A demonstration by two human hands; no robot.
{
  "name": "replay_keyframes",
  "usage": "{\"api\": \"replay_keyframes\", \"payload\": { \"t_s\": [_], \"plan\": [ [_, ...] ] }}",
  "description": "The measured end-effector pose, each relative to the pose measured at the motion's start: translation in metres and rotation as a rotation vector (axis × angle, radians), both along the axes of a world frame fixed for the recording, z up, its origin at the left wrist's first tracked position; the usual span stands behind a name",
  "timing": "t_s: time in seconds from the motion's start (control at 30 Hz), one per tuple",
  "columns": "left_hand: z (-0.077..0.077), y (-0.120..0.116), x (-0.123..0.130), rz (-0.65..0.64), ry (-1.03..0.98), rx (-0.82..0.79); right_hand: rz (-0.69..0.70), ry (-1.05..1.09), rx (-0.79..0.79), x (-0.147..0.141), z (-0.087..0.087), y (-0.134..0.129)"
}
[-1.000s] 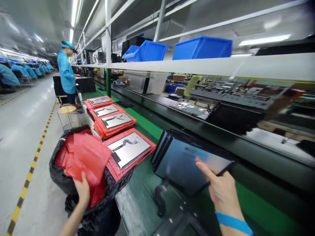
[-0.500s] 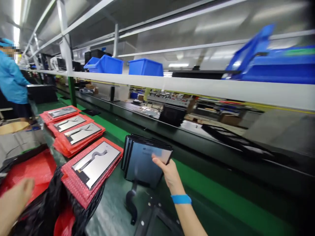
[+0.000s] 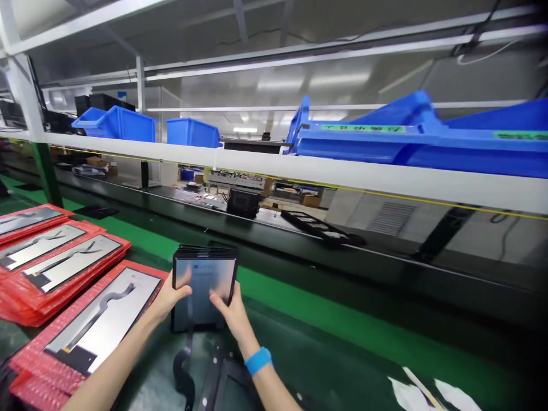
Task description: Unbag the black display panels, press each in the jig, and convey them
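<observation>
A stack of dark display panels [image 3: 201, 305] stands upright on the green bench top, its glossy front face turned towards me. My left hand [image 3: 168, 298] is closed on the stack's left edge, thumb lying on the front face. On the opposite edge, my right hand [image 3: 233, 311] grips the same stack, thumb also on the front; a blue band circles that wrist. Both hands' other fingers are mostly hidden behind the panels. From the stack's bottom a dark flat ribbon cable [image 3: 183, 371] curls onto the bench. Beside it lies a black frame-like piece [image 3: 229, 382].
Left of the stack, display panels with ribbon cables lie on red bubble-wrap bags [image 3: 36, 357] in several piles. Blue bins [image 3: 131, 124] sit on the white shelf [image 3: 274, 162] above. White paper scraps [image 3: 409, 394] lie at the lower right. A dark ledge runs behind the bench.
My left hand has come from above the red bags at the left to grip the stack's left edge. The stack now stands straighter and faces me. My view has swung to the right.
</observation>
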State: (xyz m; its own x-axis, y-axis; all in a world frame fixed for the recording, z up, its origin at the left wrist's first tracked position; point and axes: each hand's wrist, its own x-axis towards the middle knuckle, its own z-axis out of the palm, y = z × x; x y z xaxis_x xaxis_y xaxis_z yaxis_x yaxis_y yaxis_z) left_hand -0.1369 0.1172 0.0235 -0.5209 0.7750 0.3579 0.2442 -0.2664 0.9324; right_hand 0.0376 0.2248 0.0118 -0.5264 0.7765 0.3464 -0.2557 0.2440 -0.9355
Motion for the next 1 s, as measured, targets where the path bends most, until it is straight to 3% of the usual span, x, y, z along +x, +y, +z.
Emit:
{"api": "replay_keyframes", "payload": {
  "t_s": [0.27, 0.43, 0.6, 0.83, 1.0],
  "plan": [
    [0.012, -0.004, -0.006, 0.066, -0.076, -0.034, -0.202, -0.148, -0.019, -0.016, -0.05, -0.027],
    [0.008, -0.011, -0.014, 0.081, -0.098, -0.09, -0.249, -0.248, 0.059, -0.031, -0.068, -0.062],
    [0.006, -0.022, -0.017, 0.095, -0.09, -0.125, -0.24, -0.291, 0.161, -0.028, -0.068, -0.082],
    [0.012, -0.026, -0.021, 0.063, -0.092, -0.148, -0.215, -0.459, 0.369, 0.014, -0.063, -0.084],
    [0.012, -0.029, -0.031, 0.014, -0.105, -0.189, -0.232, -0.61, 0.543, 0.043, -0.043, -0.072]
  ]
}}
